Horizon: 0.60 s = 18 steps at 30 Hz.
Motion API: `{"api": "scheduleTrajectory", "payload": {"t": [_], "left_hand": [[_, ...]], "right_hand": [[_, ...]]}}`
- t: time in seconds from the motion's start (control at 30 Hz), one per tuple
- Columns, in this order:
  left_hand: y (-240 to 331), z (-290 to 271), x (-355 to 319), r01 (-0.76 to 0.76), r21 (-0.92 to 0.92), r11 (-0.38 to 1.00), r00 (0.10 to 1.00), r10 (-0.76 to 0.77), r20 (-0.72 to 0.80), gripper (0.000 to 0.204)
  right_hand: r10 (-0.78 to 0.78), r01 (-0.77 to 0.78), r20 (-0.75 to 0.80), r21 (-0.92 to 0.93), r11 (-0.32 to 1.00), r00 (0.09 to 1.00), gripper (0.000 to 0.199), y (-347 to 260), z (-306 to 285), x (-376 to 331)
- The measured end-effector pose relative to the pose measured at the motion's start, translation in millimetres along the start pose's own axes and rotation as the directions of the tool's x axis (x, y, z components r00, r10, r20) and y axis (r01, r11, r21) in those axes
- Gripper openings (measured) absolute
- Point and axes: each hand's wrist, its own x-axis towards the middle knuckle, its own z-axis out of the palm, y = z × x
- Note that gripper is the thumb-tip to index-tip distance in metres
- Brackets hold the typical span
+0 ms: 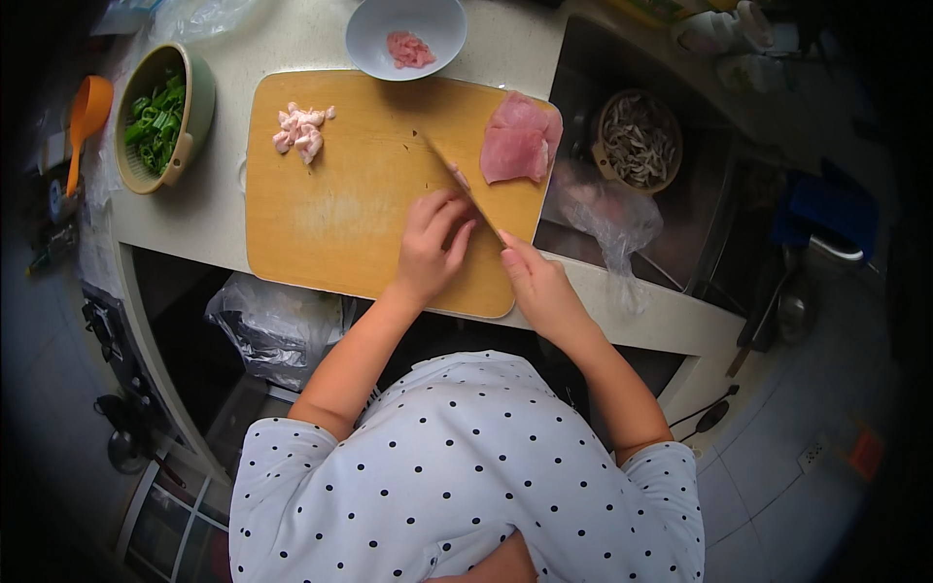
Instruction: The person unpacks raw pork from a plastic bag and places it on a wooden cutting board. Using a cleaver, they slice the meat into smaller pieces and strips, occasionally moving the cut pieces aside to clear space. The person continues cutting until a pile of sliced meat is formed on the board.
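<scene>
My right hand (539,287) grips the handle of a knife (465,187) whose blade lies edge-down across a wooden cutting board (335,214). My left hand (432,243) rests on the board beside the blade, fingers curled over a small piece of pink meat (459,177) under the knife. A large slab of raw pink meat (520,141) lies at the board's far right corner. A small pile of cut meat pieces (301,129) sits at the far left of the board.
A white bowl (389,24) with a little cut meat stands beyond the board. A green bowl of chopped green vegetable (160,117) and an orange ladle (83,121) are at left. At right is a sink (700,204) holding a bowl of small dried fish (639,141) and a plastic bag (607,219).
</scene>
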Motion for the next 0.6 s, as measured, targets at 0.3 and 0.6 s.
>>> {"api": "scheduleTrajectory", "payload": {"t": [0.3,0.6], "left_hand": [[-9.0,-8.8,21.1,-0.238,0.098,0.966,0.931,0.198,0.308,0.021],[-4.0,-24.3,34.7,0.252,0.04,0.967,0.938,-0.254,0.238,0.016]], "right_hand": [[0.154,-0.177,0.103,0.273,0.945,0.983,0.048,-4.1,-26.6,-26.9],[0.184,-0.223,0.137,0.368,0.903,0.973,0.049,-3.7,-28.3,-30.8]]}}
